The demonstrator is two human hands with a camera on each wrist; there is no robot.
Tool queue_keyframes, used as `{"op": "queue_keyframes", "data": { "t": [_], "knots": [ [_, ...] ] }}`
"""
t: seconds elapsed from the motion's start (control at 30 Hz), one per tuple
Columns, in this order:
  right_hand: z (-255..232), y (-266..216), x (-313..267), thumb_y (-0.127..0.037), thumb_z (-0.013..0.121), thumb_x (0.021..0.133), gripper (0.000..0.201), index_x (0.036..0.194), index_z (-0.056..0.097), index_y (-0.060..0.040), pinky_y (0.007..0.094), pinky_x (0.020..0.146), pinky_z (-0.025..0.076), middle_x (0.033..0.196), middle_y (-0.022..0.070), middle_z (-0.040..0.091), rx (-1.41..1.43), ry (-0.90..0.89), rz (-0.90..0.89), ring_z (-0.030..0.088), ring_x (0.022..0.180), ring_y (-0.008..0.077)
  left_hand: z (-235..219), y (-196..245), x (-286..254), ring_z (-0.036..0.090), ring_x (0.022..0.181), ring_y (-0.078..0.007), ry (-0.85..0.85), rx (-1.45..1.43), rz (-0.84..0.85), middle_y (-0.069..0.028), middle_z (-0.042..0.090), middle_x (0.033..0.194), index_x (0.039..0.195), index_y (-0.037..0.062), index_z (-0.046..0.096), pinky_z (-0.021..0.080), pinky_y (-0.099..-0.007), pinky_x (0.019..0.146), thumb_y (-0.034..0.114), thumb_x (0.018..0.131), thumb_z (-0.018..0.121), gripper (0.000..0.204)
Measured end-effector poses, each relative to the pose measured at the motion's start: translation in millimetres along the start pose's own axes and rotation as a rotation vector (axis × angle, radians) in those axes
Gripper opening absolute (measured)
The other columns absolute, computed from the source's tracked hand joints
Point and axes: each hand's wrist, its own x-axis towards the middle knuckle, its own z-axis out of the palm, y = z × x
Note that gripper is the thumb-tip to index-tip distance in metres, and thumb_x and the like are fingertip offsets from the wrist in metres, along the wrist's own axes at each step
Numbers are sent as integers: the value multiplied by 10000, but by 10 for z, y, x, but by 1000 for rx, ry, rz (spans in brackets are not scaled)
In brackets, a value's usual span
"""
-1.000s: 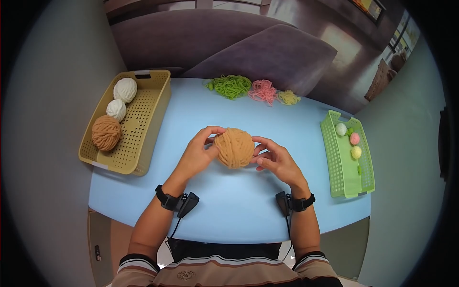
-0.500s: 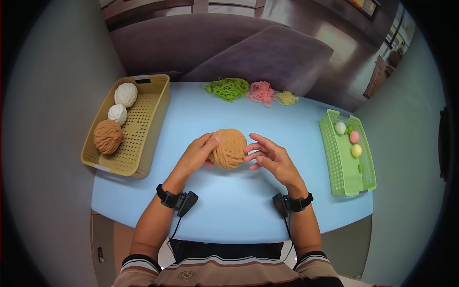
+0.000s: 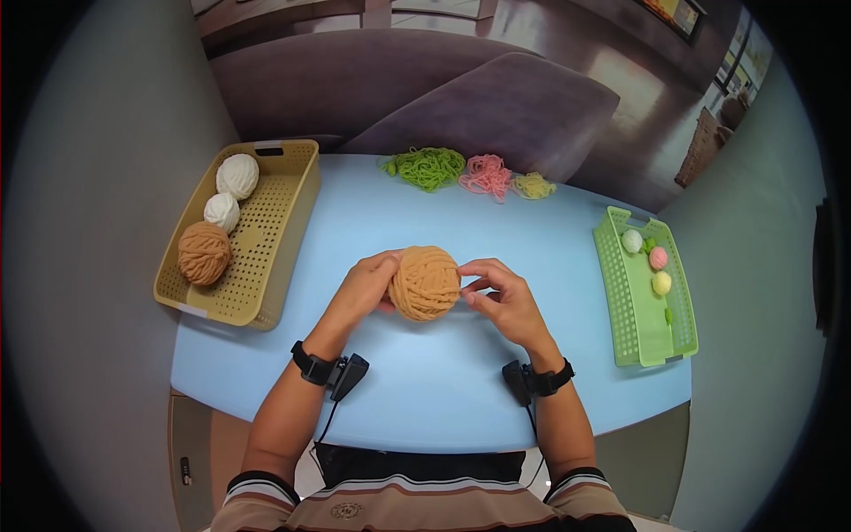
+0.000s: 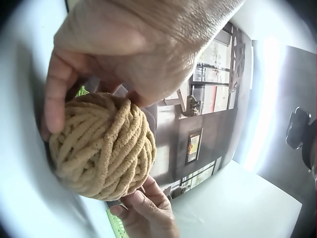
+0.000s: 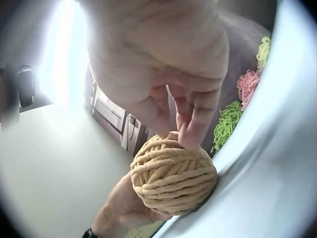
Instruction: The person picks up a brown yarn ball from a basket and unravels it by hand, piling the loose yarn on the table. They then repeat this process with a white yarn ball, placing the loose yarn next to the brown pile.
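Note:
A light tan ball of thick yarn (image 3: 425, 284) is held over the middle of the blue table. The left hand (image 3: 362, 291) grips its left side, thumb on top and fingers beneath. At the ball's right side is the right hand (image 3: 507, 301), its fingertips and thumb touching or pinching the surface. In the right wrist view the right hand (image 5: 168, 74) has bent fingers at the top of the ball (image 5: 173, 173). The left wrist view shows the left hand (image 4: 114, 54) curled over the ball (image 4: 104, 146), partly hiding it.
A tan basket (image 3: 282, 239) on the left holds two white balls and a brown one (image 3: 205, 253). A green basket (image 3: 625, 315) on the right holds several small balls. Green (image 3: 427, 168), pink (image 3: 487, 176) and yellow yarn (image 3: 534, 185) lie at the back edge.
The left hand has shifted its grip to the ball's left side, thumb on top. The ball has turned. The right fingers moved off it and are back against its right side.

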Motion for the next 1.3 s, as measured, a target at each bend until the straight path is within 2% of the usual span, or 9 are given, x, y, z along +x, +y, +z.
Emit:
{"op": "queue_keyframes", "data": {
  "t": [0.07,0.37,0.5,0.6,0.8,1.0,1.1,1.2,1.3],
  "knots": [
    [32,0,-6,15,676,899,288,1182,676,-41,257,771,562,1192,45,621,-79,27,-21,648,973,142,2,-3,2,724,864,-184,-6,-2,-3,-117,720,1091,1371,21,591,590,-298,722,346,1051,348,517],
    [16,-13,-12,12,705,890,250,1138,681,-7,248,780,580,1174,51,599,-128,22,-11,632,944,135,10,-28,19,713,769,-175,-31,86,-41,-111,734,977,1281,10,643,578,-289,644,418,1051,326,565],
    [1,35,-9,28,684,882,292,1172,684,-10,234,746,552,1163,52,617,-54,20,-10,627,907,116,-20,-90,62,690,644,-172,-56,143,-44,-121,730,859,1183,-20,668,552,-273,534,478,1051,307,629],
    [-13,-2,-16,7,673,902,320,1222,675,-9,235,755,568,1184,62,598,-14,1,-25,613,907,115,-17,-15,17,645,537,-162,-159,86,-164,-124,706,766,1107,-29,673,516,-246,459,526,1051,285,680],
    [-33,-60,-32,-79,662,954,335,1284,662,-23,258,764,601,1211,83,573,38,2,-93,603,916,131,-4,-10,-4,605,487,-120,-214,-17,-194,-83,648,669,1118,-7,653,499,-232,430,597,1054,250,729],
    [-36,-74,-39,-134,656,973,328,1284,667,-32,261,722,607,1193,81,576,-6,28,-123,603,919,132,15,-96,25,622,527,-107,-223,-91,-183,-70,659,731,1157,1,634,518,-220,447,629,1049,247,745],
    [-33,-85,-20,-163,642,989,322,1277,666,-22,257,706,605,1173,82,585,-17,80,-98,618,915,132,123,-66,-1,584,471,-100,-168,-174,-137,-80,679,750,1141,3,669,516,-225,455,656,1039,191,816],
    [-52,-35,2,-197,611,1016,316,1255,667,3,251,692,602,1139,78,600,7,147,-33,643,871,130,152,-23,-46,649,559,-101,-279,-235,-136,-90,683,835,1255,-4,577,557,-214,484,667,1034,228,788],
    [-90,-2,5,-242,568,1045,339,1232,667,23,244,660,591,1096,70,621,52,174,24,661,815,125,188,17,-82,630,517,-87,-339,-154,-115,-107,703,806,1197,-15,623,537,-209,465,721,1003,242,852]
  ]
}}
